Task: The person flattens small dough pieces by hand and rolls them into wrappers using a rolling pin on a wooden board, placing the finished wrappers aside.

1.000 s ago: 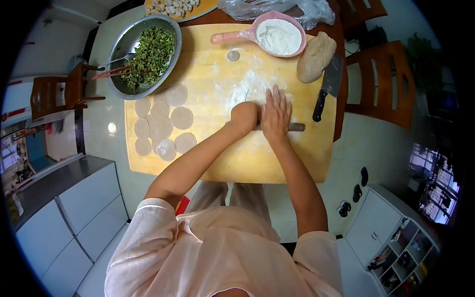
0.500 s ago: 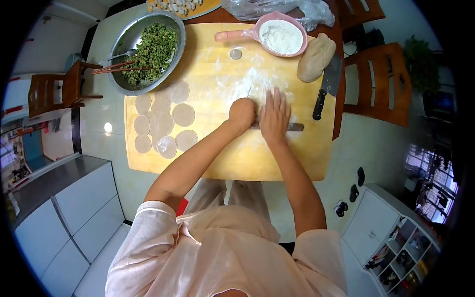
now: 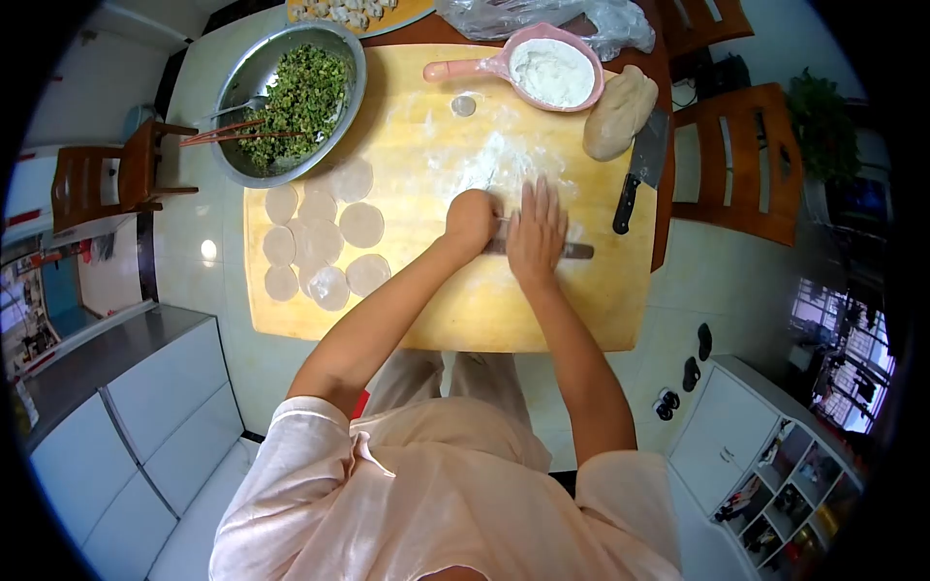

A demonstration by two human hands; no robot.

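Note:
My right hand point(image 3: 538, 237) lies flat, fingers stretched forward, on a dark rolling pin point(image 3: 578, 251) on the floured wooden board point(image 3: 542, 324). Beside it my left hand point(image 3: 472, 221) is closed at the edge of a thin dough round point(image 3: 501, 229), which is mostly hidden between the hands. Several flat dough rounds point(image 3: 361, 225) lie at the board's left, some overlapping. A small dough disc point(image 3: 463, 106) sits further back, near loose flour point(image 3: 494, 160).
A metal bowl point(image 3: 356, 92) of green filling with chopsticks stands back left. A pink scoop point(image 3: 518, 48) of flour, a dough lump point(image 3: 620, 111) and a cleaver point(image 3: 639, 169) are at the right. Behind lie a plastic bag point(image 3: 620, 27) and an orange tray point(image 3: 402, 12).
The view has shifted slightly. My right hand and the rolling pin have moved a little to the left; my left hand stays closed beside them.

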